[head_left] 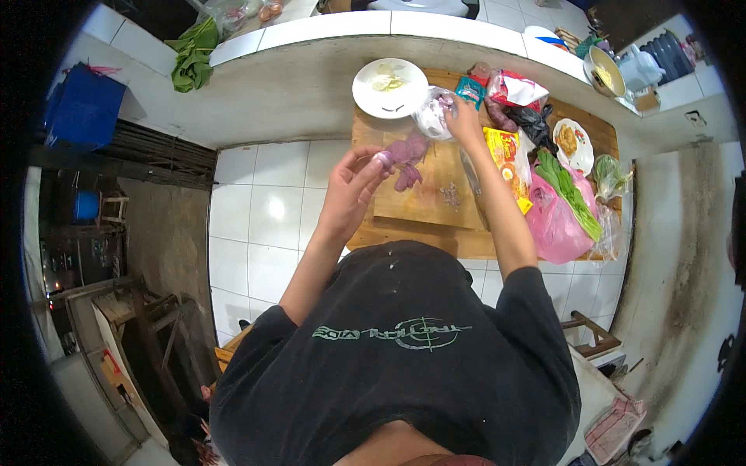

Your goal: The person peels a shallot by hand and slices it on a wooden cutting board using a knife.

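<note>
My left hand (353, 190) is closed, its fingertips pinching a purple shallot (384, 159) over the left side of the wooden cutting board (396, 210). Purple papery peels (413, 146) lie on the board just beyond those fingers. Farther right, my right hand (465, 124) is closed on a clear plastic bag (434, 116) with purple pieces inside; its fingertips are partly hidden. A knife (469, 172) lies on the board beside my right forearm. Small chopped bits (450, 194) are scattered near the blade. Left of the bag, a white plate (371, 101) holds pale slices.
Right of the board are a yellow noodle packet (507, 159), a pink bag (556, 225) with leafy greens (563, 186), a black plastic bag (532, 123) and a patterned plate (583, 155) of brown food. A tiled ledge (435, 25) runs behind the table.
</note>
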Available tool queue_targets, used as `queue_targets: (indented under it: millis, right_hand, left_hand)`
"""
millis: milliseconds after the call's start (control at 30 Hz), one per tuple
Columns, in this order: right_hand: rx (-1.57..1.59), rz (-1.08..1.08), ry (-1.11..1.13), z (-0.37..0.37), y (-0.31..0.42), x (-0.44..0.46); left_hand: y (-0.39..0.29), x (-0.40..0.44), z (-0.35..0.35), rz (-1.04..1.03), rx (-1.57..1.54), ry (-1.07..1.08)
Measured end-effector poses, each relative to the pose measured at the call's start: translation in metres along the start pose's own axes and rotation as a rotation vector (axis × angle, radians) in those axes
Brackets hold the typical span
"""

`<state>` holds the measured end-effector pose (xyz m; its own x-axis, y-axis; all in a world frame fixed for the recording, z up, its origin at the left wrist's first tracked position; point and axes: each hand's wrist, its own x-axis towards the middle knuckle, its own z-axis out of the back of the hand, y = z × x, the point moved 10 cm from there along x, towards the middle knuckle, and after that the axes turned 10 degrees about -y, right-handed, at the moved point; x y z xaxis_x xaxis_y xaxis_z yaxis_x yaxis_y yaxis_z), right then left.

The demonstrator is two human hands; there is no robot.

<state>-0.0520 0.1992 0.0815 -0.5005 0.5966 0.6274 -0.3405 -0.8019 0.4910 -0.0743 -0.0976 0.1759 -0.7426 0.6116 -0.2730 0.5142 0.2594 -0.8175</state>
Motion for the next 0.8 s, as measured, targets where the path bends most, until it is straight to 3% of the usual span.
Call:
queue_targets:
  millis: [100, 200, 800]
  right_hand:
    - [0.505, -0.202, 0.427, 0.045, 0.1, -0.002]
    - [0.865, -0.381, 0.605, 0.106, 0.181, -0.024]
    - [0.824, -0.4, 0.482, 0.143, 0.195, -0.043]
  left_hand:
    - [-0.014, -0.003, 0.004, -0.111, 0.141, -0.068]
    - [-0.029, -0.01, -0.005, -0.156, 0.283, -0.089]
    - [-0.053, -0.031, -0.048, -0.621, 0.754, 0.019]
